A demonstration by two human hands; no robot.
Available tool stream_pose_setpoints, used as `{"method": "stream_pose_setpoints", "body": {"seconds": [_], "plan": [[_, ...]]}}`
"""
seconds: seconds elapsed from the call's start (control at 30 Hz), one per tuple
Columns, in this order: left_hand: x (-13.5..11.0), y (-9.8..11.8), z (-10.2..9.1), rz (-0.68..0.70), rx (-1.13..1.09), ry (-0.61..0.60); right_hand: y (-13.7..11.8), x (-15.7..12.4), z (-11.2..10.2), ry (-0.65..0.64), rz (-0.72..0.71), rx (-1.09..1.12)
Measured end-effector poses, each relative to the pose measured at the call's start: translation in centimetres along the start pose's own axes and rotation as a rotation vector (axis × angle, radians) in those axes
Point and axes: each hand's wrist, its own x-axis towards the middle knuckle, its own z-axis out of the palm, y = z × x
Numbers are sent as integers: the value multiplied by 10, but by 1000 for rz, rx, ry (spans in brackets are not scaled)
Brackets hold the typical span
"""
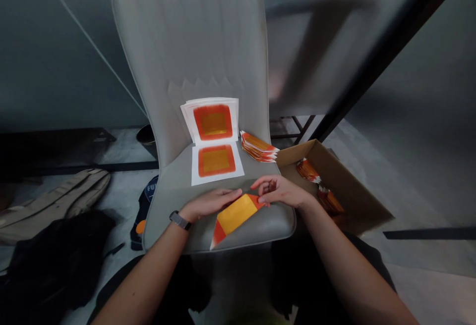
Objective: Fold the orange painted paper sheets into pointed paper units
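Note:
A folded sheet of paper (237, 214), gold in the middle with orange-red pointed ends, is tilted between my hands over the front of the grey chair seat. My left hand (211, 203), a band on its wrist, grips its upper left edge, the thumb along the edge and the other fingers mostly hidden. With the thumb at the orange right tip, my right hand (278, 190) pinches the paper, its fingers curled above. Just beyond lies a flat white sheet (217, 160) with an orange and gold square. Behind it, a stack of similar sheets (212, 121) leans on the backrest.
A pile of folded papers (258, 146) sits at the seat's right edge. Right of the chair (193, 32) stands an open cardboard box (353, 191) with more folded papers (308, 170) inside. Bags (55, 260) lie on the floor at left, near a dark bin (147, 139).

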Motion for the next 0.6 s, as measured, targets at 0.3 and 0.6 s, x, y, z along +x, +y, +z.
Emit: {"method": "stream_pose_setpoints", "body": {"seconds": [0.3,0.6], "plan": [[2,-4,3,-82,-54,-118,16,14,-1,159,-71,67],[31,-14,-2,102,-410,671,24,30,35,307,31,-32]]}}
